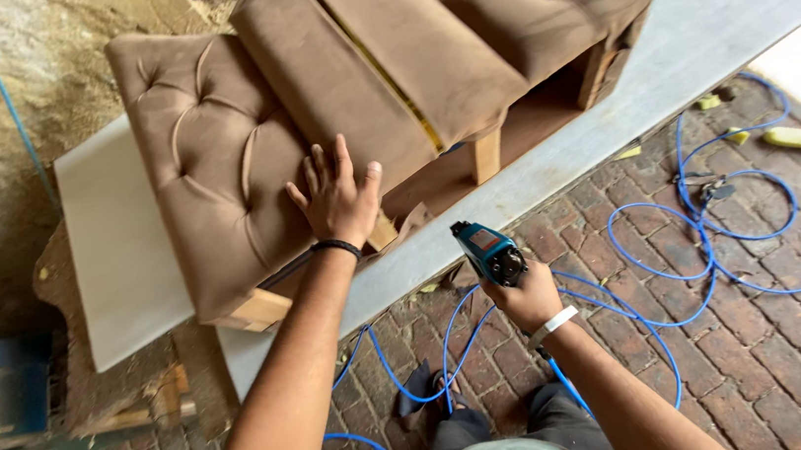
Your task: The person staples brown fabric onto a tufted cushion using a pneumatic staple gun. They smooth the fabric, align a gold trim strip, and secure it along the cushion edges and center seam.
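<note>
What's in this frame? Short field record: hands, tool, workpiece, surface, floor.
left hand: open, flat on the brown tufted cushion
right hand: grips a blue pneumatic stapler, off the work
workpiece: brown upholstered seat frame, wooden legs showing
surface: white board
floor: brick, looped blue air hose

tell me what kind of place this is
Probably an upholstery or furniture workshop, partly outdoors. A half-covered brown tufted seat with bare wood legs lies on a white board, the right hand holds a blue air tool, and blue air hose loops across the brick floor.
</note>
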`<act>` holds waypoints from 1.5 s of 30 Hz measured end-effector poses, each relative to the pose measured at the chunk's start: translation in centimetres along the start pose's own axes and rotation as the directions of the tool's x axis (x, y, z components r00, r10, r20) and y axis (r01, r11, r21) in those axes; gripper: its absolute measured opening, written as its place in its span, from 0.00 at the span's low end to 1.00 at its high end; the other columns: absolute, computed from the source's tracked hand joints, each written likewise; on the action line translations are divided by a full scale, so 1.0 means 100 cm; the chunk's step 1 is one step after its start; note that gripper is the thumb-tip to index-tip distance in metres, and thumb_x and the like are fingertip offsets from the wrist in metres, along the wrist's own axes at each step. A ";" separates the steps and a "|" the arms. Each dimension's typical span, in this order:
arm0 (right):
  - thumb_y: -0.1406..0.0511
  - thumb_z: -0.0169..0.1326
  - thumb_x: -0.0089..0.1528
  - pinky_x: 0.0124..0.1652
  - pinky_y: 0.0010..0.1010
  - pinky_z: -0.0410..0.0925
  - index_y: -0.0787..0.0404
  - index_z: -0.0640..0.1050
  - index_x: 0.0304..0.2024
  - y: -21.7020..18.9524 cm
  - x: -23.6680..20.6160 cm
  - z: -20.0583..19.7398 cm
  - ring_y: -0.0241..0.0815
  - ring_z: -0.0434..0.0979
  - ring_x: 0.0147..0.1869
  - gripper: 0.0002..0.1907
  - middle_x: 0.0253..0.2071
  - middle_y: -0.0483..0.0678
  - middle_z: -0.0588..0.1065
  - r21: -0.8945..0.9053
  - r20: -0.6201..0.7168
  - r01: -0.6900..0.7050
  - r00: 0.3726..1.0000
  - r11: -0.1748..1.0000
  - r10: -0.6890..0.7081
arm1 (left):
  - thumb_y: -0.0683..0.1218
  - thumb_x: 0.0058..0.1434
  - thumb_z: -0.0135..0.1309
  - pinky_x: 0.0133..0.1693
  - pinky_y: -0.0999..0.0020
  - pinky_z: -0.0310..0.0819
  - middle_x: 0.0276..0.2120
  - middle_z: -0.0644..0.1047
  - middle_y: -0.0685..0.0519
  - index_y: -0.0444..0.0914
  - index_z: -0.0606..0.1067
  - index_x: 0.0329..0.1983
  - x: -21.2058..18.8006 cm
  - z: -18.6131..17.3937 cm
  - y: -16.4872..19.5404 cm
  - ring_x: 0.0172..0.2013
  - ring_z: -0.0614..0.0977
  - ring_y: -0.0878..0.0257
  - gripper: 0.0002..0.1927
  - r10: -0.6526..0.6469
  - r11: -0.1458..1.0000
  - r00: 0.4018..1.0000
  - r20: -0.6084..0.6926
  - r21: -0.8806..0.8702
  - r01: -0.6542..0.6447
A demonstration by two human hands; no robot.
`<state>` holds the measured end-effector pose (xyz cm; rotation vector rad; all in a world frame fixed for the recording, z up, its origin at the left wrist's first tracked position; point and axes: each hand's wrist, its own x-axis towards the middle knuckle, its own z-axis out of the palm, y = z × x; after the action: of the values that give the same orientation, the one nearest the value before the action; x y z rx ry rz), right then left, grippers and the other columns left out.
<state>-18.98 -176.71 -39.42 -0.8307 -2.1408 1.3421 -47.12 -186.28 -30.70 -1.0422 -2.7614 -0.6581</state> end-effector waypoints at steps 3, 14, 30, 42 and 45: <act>0.62 0.62 0.54 0.26 0.34 0.69 0.68 0.78 0.24 0.020 0.003 -0.047 0.37 0.74 0.21 0.14 0.17 0.50 0.75 0.020 0.064 -0.297 0.953 0.955 0.295 | 0.68 0.64 0.48 0.66 0.31 0.32 0.75 0.55 0.37 0.47 0.58 0.76 0.010 0.024 0.045 0.73 0.51 0.40 0.41 0.142 0.985 0.983 -0.119 0.119 -0.128; 0.63 0.62 0.55 0.22 0.32 0.65 0.65 0.76 0.16 0.064 0.049 -0.217 0.39 0.73 0.17 0.17 0.14 0.47 0.73 -0.025 0.051 -0.498 0.865 0.867 0.499 | 0.69 0.66 0.43 0.69 0.37 0.35 0.75 0.50 0.44 0.53 0.58 0.75 0.098 0.054 0.174 0.73 0.50 0.41 0.37 0.201 0.960 0.963 0.178 0.158 -0.229; 0.62 0.68 0.58 0.24 0.34 0.63 0.69 0.75 0.33 0.068 0.100 -0.153 0.38 0.68 0.23 0.18 0.20 0.48 0.71 0.073 0.418 -0.432 0.832 0.899 0.365 | 0.67 0.73 0.34 0.71 0.37 0.41 0.78 0.48 0.45 0.54 0.51 0.80 0.097 0.024 0.117 0.75 0.51 0.43 0.34 0.365 0.855 0.886 0.285 0.273 -0.440; 0.69 0.63 0.57 0.24 0.29 0.67 0.65 0.75 0.34 0.041 0.111 -0.078 0.36 0.74 0.23 0.09 0.22 0.45 0.75 0.356 0.415 -0.483 0.848 0.800 0.328 | 0.77 0.63 0.37 0.67 0.28 0.41 0.76 0.45 0.38 0.56 0.45 0.79 0.076 0.043 0.091 0.74 0.48 0.40 0.46 0.206 0.840 0.925 0.319 0.427 -0.335; 0.69 0.63 0.57 0.23 0.30 0.66 0.66 0.75 0.34 0.037 0.105 -0.075 0.37 0.73 0.22 0.09 0.22 0.46 0.75 0.404 0.367 -0.486 0.862 0.775 0.350 | 0.69 0.70 0.44 0.68 0.41 0.60 0.71 0.65 0.40 0.54 0.57 0.77 0.036 0.064 0.093 0.71 0.66 0.46 0.35 0.402 0.914 0.914 -0.059 0.096 -0.395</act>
<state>-20.42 -163.41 -38.95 -0.9909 -1.7063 2.2318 -43.53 -175.09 -32.27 -1.4683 -2.3761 -0.5062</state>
